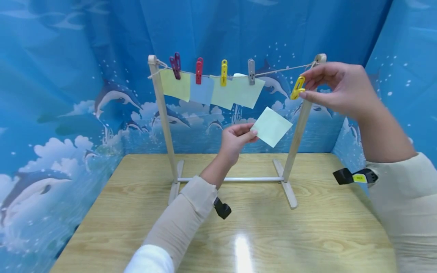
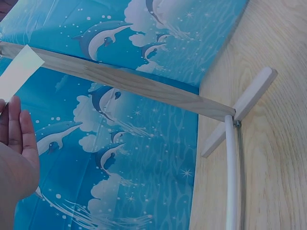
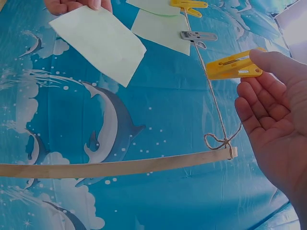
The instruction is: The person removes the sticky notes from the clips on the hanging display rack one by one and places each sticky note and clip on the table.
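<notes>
Between thumb and fingers, my left hand [image 1: 237, 142] pinches a pale green square of paper [image 1: 272, 127] by its left corner, below the string. My right hand [image 1: 345, 89] holds a yellow clothespin [image 1: 298, 88] by its handle end, near the right post; the right wrist view shows that clothespin [image 3: 235, 65] too. A string [image 1: 283, 69] runs between the posts. From it hang a yellow paper [image 1: 175, 85] under a purple clothespin [image 1: 175, 66], a blue paper [image 1: 201, 91] under a red clothespin [image 1: 199, 71], and two pale green papers under a yellow clothespin [image 1: 224, 72] and a grey clothespin [image 1: 251, 71].
The wooden frame has a left post [image 1: 164, 113], a right post [image 1: 297, 140] and a white bottom bar [image 1: 232, 179]. It stands on a wood-grain table [image 1: 307, 235]. Blue curtains with dolphins [image 1: 116, 94] enclose the back and sides. A bow of string [image 3: 223, 142] ties the right end.
</notes>
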The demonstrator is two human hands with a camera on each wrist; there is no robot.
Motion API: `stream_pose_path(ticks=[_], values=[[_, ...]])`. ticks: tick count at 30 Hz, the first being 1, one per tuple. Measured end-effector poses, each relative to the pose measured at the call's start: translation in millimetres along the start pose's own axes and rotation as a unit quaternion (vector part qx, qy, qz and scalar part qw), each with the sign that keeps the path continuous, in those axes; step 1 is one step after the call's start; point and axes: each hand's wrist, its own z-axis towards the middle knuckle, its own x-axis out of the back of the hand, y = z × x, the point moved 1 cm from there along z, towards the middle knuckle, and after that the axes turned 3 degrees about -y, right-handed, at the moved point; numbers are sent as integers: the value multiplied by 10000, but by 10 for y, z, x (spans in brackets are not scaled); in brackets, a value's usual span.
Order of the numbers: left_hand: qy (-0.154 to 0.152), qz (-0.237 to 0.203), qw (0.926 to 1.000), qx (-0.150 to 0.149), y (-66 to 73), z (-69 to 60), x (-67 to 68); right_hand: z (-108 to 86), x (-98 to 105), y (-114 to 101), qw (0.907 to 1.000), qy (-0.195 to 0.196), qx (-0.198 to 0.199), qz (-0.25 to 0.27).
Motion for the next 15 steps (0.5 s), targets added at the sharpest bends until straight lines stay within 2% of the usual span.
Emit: stream_pose_path(ticks=[7,15], values=[[-4,185,9998,1,-5,-79,66,-148,-45,52,9998,-142,64,-87],[12,241,9997,89,-42,-152,144,-268,-108,90,9998,-49,179,-22]])
